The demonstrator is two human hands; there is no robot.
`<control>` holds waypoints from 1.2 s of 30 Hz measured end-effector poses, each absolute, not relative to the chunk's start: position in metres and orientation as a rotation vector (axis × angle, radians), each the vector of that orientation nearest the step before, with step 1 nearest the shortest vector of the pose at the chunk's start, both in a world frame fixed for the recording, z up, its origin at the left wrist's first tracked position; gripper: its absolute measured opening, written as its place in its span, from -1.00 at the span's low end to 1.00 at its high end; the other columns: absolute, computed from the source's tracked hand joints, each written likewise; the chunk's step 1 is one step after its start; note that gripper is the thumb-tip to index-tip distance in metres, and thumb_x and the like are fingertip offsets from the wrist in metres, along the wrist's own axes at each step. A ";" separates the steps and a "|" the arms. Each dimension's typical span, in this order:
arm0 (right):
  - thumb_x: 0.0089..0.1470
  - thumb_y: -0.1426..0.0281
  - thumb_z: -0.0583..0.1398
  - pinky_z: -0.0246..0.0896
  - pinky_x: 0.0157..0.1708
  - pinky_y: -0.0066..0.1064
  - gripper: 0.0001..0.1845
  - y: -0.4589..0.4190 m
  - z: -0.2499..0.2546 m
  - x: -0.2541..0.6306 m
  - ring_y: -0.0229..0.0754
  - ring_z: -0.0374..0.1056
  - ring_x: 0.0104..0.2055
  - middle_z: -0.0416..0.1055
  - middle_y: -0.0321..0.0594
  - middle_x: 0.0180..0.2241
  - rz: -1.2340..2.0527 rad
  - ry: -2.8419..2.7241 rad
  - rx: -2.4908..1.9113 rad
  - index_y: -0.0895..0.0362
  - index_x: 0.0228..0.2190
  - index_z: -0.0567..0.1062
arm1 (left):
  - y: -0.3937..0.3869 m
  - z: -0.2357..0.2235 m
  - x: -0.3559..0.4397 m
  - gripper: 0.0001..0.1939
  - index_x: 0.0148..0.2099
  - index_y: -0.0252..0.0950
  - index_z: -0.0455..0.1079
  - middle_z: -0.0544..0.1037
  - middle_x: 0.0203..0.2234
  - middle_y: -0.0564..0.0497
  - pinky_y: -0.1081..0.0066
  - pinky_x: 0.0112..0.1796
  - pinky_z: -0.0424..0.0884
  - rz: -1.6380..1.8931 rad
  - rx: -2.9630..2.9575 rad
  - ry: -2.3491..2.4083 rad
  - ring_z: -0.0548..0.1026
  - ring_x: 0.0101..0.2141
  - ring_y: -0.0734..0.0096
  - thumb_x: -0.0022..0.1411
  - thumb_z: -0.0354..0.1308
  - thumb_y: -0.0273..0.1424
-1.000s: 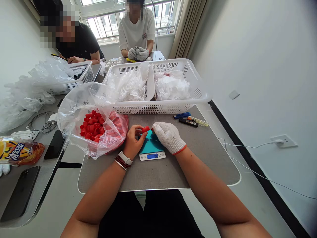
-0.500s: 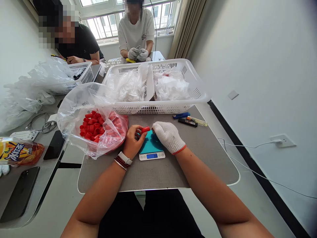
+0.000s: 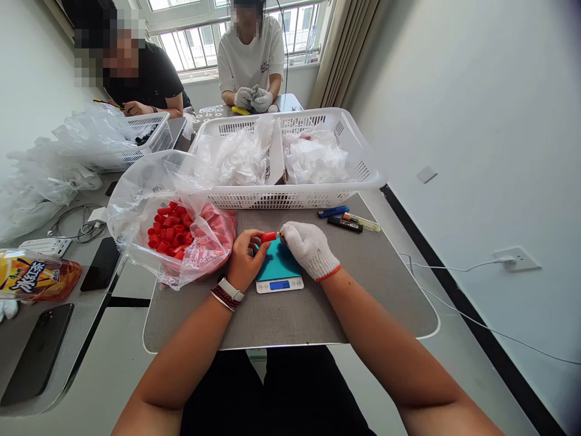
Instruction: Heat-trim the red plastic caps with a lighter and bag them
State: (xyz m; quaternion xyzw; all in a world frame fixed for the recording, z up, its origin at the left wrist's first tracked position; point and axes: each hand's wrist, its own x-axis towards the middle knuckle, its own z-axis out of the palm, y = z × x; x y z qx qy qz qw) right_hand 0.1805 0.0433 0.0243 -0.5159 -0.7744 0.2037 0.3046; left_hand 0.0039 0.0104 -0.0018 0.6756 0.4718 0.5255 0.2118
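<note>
On our table, the scale lay below, between our left hand and right hand. Left of it we had a bag with pieces inside; to its far right lay a marker. Behind, at the far edge, stood a basket with more bags in it.

Grey worktop, rounded front corners, pale edging. Carries teal-topped scale in the middle, clear bag of red pieces at left, white basket across the back, three pen-like items (blue, black, yellowish) back-right.
</note>
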 end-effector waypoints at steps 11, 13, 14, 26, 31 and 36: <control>0.28 0.23 -0.16 -0.05 -0.40 -0.37 -0.49 0.042 0.021 0.182 -0.19 0.26 -0.43 0.39 -0.21 -0.52 0.458 -2.150 -1.320 0.12 -0.55 0.37 | 0.013 0.000 0.003 -0.87 -0.12 -0.24 0.43 0.49 -0.26 -0.02 0.47 -0.40 0.43 1.457 1.978 1.346 0.47 -0.34 0.46 0.32 0.17 -0.32; 0.28 0.23 -0.17 -0.06 -0.41 -0.37 -0.48 0.043 0.022 0.182 -0.20 0.25 -0.43 0.39 -0.21 -0.52 0.456 -2.142 -1.319 0.12 -0.55 0.38 | 0.013 0.000 0.003 -0.85 -0.10 -0.25 0.44 0.51 -0.24 -0.05 0.44 -0.36 0.44 1.455 2.004 1.349 0.47 -0.32 0.44 0.35 0.14 -0.32; 0.28 0.23 -0.17 -0.06 -0.41 -0.37 -0.48 0.043 0.022 0.183 -0.20 0.25 -0.44 0.40 -0.21 -0.51 0.453 -2.137 -1.319 0.12 -0.55 0.39 | 0.013 0.000 0.003 -0.84 -0.09 -0.25 0.44 0.52 -0.24 -0.05 0.43 -0.36 0.44 1.453 2.006 1.345 0.48 -0.31 0.43 0.36 0.13 -0.32; 0.29 0.23 -0.16 -0.11 -0.41 -0.35 -0.51 0.043 0.020 0.182 -0.19 0.23 -0.44 0.37 -0.22 -0.53 0.416 -2.166 -1.338 0.11 -0.56 0.35 | 0.013 -0.006 0.005 -0.79 -0.15 -0.26 0.36 0.50 -0.30 0.01 0.44 -0.35 0.50 1.461 1.745 1.292 0.52 -0.32 0.44 0.24 0.25 -0.29; 0.29 0.24 -0.16 -0.10 -0.40 -0.35 -0.51 0.044 0.021 0.184 -0.19 0.24 -0.43 0.38 -0.22 -0.52 0.431 -2.147 -1.327 0.11 -0.55 0.35 | 0.013 -0.001 0.005 -0.86 -0.16 -0.24 0.41 0.50 -0.28 -0.02 0.48 -0.39 0.45 1.456 1.868 1.301 0.50 -0.27 0.42 0.30 0.19 -0.30; 0.28 0.23 -0.15 -0.11 -0.41 -0.36 -0.52 0.044 0.021 0.183 -0.20 0.23 -0.43 0.38 -0.23 -0.52 0.452 -2.140 -1.330 0.11 -0.55 0.34 | 0.012 -0.001 0.004 -0.85 -0.13 -0.24 0.40 0.54 -0.27 -0.03 0.41 -0.33 0.47 1.450 1.845 1.307 0.52 -0.27 0.40 0.34 0.15 -0.28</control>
